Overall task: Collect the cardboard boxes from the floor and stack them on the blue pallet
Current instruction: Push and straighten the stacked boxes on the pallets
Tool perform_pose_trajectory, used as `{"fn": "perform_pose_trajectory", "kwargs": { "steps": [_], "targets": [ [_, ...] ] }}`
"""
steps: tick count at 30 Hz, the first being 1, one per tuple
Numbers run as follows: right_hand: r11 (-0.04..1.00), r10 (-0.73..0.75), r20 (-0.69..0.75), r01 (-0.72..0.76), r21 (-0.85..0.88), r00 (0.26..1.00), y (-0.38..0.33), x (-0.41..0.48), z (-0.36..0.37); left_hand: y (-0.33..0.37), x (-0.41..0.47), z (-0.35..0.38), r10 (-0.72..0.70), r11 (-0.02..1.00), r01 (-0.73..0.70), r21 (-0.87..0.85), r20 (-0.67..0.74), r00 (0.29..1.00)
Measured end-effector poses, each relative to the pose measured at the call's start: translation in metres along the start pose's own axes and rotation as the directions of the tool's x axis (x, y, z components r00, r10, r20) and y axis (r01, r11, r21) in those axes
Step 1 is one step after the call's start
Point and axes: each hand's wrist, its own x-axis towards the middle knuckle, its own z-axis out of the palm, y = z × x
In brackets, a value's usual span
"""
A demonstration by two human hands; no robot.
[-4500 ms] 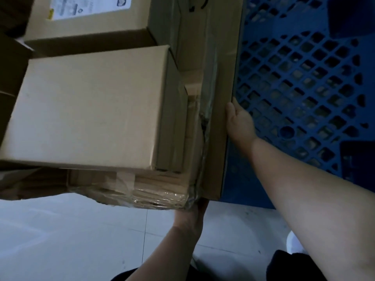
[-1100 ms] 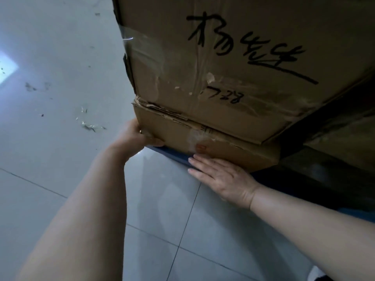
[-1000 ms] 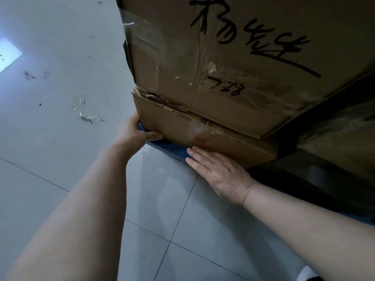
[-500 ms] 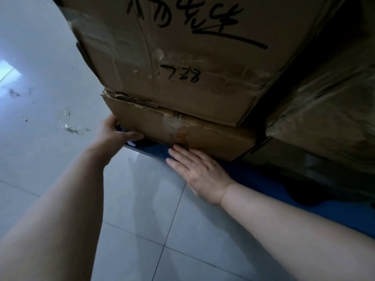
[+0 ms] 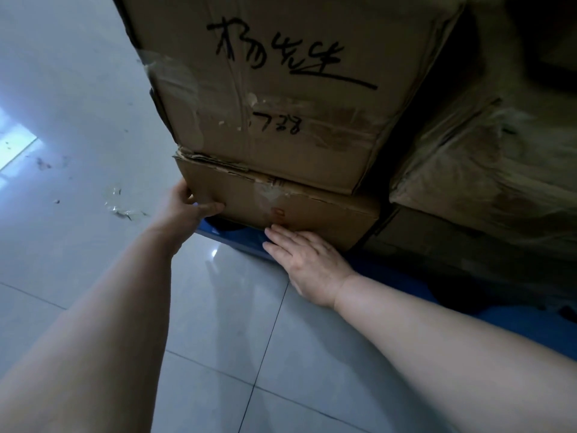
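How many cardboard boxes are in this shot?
4 at least: the flat bottom box both hands touch, the handwritten box on top of it, a plastic-wrapped box to the right, and a dim one beneath it. Others may be hidden.

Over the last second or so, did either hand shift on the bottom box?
Barely. The left hand keeps gripping the lower box at its corner, thumb on the front face. The right hand stays flat against its bottom edge, above the blue pallet. The written-on box remains on top.

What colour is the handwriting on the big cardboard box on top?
Black marker, on the brown large cardboard box; clearest in the head view.
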Motion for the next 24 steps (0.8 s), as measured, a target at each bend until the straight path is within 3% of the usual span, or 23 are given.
{"fn": "perform_pose_trajectory", "kwargs": {
  "steps": [2, 4, 8, 12, 16, 24],
  "targets": [
    [0.999, -0.033, -0.017, 0.033, 0.009, 0.999, -0.004, 0.005, -0.008, 0.006, -0.002, 0.002, 0.002, 0.999, -0.002, 0.033, -0.014, 1.0],
    [0.991, -0.135, -0.17, 0.13, -0.04, 0.976, -0.008, 0.013, -0.017, 0.018, -0.002, -0.002, 0.006, 1.0, -0.005, 0.025, -0.033, 0.999],
    [0.969, -0.245, -0.417, 0.235, -0.075, 0.875, -0.023, 0.025, -0.044, 0.049, -0.005, -0.028, 0.078, 0.978, -0.078, -0.196, -0.007, 0.997],
    [0.926, -0.375, -0.49, 0.294, -0.237, 0.787, -0.031, 0.023, -0.08, 0.09, -0.017, -0.037, 0.21, 0.947, -0.214, -0.239, -0.043, 0.977],
    [0.859, -0.459, -0.478, 0.238, -0.453, 0.749, -0.027, 0.011, -0.121, 0.119, -0.026, -0.017, 0.373, 0.912, -0.371, -0.177, -0.025, 0.927],
    [0.744, -0.447, -0.654, -0.152, -0.651, 0.61, -0.044, 0.006, -0.215, 0.119, -0.025, -0.008, 0.353, 0.922, -0.363, -0.137, -0.092, 0.931]
  ]
}}
